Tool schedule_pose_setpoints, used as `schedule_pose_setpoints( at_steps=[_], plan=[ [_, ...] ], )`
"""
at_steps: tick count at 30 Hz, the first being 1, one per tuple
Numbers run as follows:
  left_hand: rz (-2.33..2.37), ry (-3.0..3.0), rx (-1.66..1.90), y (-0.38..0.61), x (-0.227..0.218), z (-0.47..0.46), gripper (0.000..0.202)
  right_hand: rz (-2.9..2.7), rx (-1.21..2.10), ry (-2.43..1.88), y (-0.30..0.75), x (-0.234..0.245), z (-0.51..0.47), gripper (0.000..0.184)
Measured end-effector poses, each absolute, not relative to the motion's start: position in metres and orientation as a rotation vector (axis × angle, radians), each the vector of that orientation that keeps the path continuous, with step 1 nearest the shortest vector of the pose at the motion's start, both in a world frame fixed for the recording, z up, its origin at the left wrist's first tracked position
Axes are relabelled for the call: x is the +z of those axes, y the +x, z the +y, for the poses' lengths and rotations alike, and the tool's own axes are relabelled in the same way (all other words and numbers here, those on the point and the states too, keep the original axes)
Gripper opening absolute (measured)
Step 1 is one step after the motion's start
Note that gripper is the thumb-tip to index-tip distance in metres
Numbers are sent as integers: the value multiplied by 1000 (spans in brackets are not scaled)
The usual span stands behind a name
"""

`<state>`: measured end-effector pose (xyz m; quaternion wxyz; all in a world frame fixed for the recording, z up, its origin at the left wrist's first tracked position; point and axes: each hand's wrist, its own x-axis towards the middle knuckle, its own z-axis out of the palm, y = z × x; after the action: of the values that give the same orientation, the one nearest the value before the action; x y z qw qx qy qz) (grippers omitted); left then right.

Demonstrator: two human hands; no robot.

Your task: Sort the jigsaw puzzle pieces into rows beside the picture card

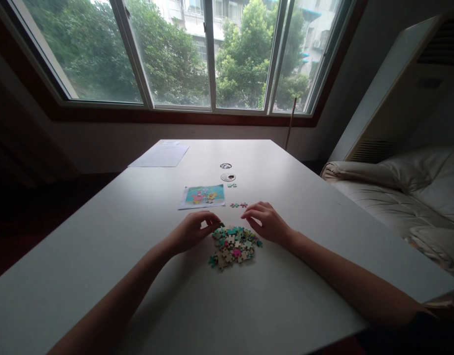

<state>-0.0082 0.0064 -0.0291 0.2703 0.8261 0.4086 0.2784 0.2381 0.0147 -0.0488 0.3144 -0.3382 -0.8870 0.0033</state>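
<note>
A small heap of colourful jigsaw pieces [233, 245] lies on the white table [145, 256] in front of me. My left hand [193, 230] rests at the heap's left edge, fingers curled, fingertips touching the pieces. My right hand [266, 222] hovers at the heap's upper right, fingers bent and slightly apart, holding nothing I can see. Just beyond the hands lie a short joined strip of pieces [238, 204] and another small joined bit [232, 185]. A cartoon reference picture [203, 195] lies flat beyond the left hand.
Two small round lids or discs [227, 176] sit further back, and a sheet of paper [159, 156] lies at the far left. A wide window runs behind the table. A bed with light bedding [404, 192] stands to the right.
</note>
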Motion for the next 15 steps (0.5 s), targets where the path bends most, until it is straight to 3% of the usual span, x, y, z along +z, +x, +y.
schedule_pose_setpoints(
  at_steps=[8, 15],
  plan=[
    [1007, 1827, 861, 19, -31, -5, 23, -2312, 38, -798, 226, -39, -3, 24],
    [1014, 1727, 933, 21, -33, -6, 22, -2254, 47, -777, 221, -41, -5, 17]
  ],
)
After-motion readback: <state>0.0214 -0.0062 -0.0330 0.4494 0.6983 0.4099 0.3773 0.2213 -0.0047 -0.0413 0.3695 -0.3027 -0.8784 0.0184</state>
